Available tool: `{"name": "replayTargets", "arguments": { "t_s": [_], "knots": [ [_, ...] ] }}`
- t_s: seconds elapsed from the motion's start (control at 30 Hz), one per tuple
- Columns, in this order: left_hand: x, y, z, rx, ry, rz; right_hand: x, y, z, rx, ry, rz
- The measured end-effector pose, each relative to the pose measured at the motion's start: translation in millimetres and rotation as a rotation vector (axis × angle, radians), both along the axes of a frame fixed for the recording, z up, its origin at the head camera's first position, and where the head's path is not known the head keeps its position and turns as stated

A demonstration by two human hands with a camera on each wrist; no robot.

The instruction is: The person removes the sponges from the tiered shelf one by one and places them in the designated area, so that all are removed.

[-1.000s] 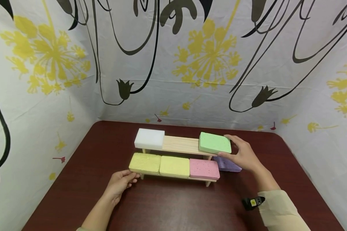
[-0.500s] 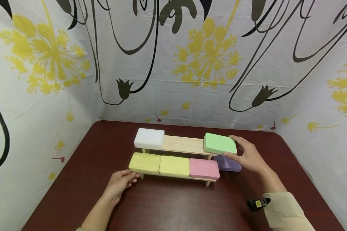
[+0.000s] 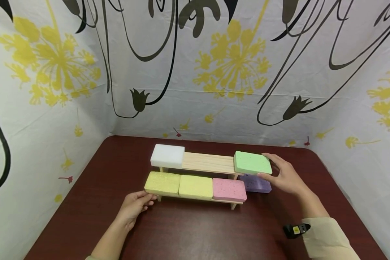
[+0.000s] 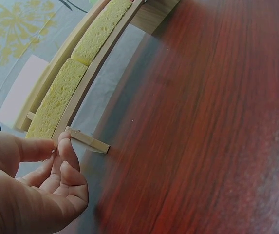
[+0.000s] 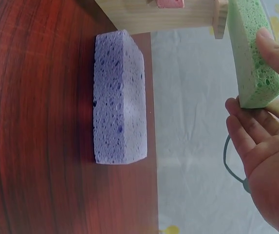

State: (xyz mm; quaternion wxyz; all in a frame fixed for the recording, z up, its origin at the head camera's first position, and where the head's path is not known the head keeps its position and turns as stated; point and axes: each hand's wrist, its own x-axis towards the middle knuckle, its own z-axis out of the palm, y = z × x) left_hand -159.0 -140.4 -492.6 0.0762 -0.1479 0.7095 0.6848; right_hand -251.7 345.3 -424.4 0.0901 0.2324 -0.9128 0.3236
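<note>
A two-tier wooden stand [image 3: 208,162] is in the middle of the head view. My left hand [image 3: 134,208] pinches the left end of its lower shelf, thumb and fingertips on the board edge. At the upper shelf's right end, my right hand [image 3: 284,177] grips a green sponge [image 3: 252,163] between thumb and fingers. Part of that sponge overhangs the shelf end. On the lower shelf lie two yellow sponges [image 3: 195,187] and a pink sponge [image 3: 229,189] in a row. A white block [image 3: 167,155] occupies the upper shelf's left end.
A purple sponge [image 5: 112,102] rests on the dark red table [image 3: 195,234], right of the stand and below the green sponge. Patterned cloth [image 3: 169,72] surrounds the table's back and sides. A black clip-like device [image 3: 296,230] hangs by my right sleeve.
The green sponge has slid rightward along the upper shelf with my right hand, past the shelf's end. My left hand keeps its place on the stand.
</note>
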Motion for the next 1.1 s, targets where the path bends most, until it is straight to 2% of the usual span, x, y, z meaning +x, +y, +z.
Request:
{"name": "replayTargets", "arguments": {
  "t_s": [0.67,1.1],
  "knots": [
    [0.6,0.8,0.8,-0.012,-0.004,-0.005,5.2,21.1,-0.3,0.002,-0.002,0.004],
    [1.5,0.9,2.7,-0.014,-0.005,-0.004,8.7,35.1,-3.8,-0.026,-0.063,-0.002]
  ]
}}
